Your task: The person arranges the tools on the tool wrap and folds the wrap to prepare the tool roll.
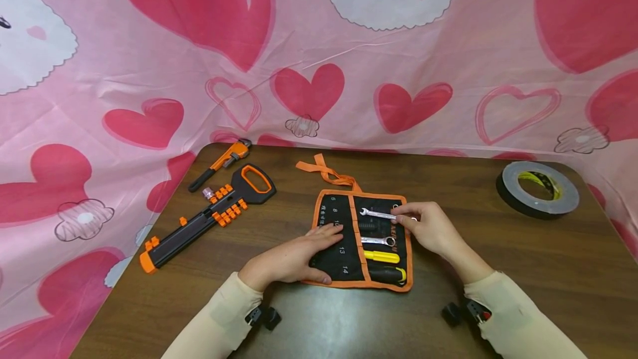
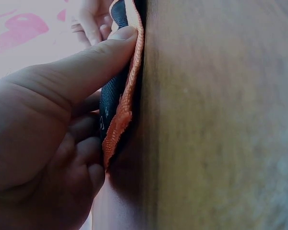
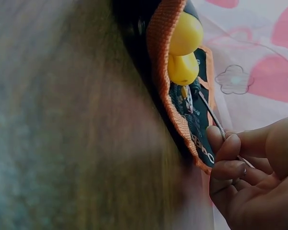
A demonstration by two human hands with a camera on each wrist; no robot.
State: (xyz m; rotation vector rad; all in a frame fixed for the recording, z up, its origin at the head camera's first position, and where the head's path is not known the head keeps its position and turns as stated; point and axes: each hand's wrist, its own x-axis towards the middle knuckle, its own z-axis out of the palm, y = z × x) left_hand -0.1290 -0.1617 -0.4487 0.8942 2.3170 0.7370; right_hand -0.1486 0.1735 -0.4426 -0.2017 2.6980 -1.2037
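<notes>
A black tool roll point(image 1: 326, 269) with orange edging and numbered pockets lies unrolled on the table. My left hand point(image 1: 306, 254) rests spread on its left half, the thumb on the front edging, as the left wrist view also shows. Over the right half, my right hand point(image 1: 432, 229) pinches a small silver wrench point(image 1: 377, 214) between thumb and fingers, its open end pointing left. Below it, another wrench point(image 1: 375, 240), a yellow handle point(image 1: 382, 257) and a black-and-yellow handle point(image 1: 386, 275) stick out of the pockets. In the right wrist view the held wrench point(image 3: 213, 119) slants above the fabric.
Orange tie straps point(image 1: 329, 172) trail behind the roll. On the left lie an orange pipe wrench point(image 1: 226, 159) and a black rail with orange clips and a loop handle point(image 1: 199, 229), a small shiny socket point(image 1: 207, 193) beside it. A tape roll point(image 1: 518, 206) lies at the right.
</notes>
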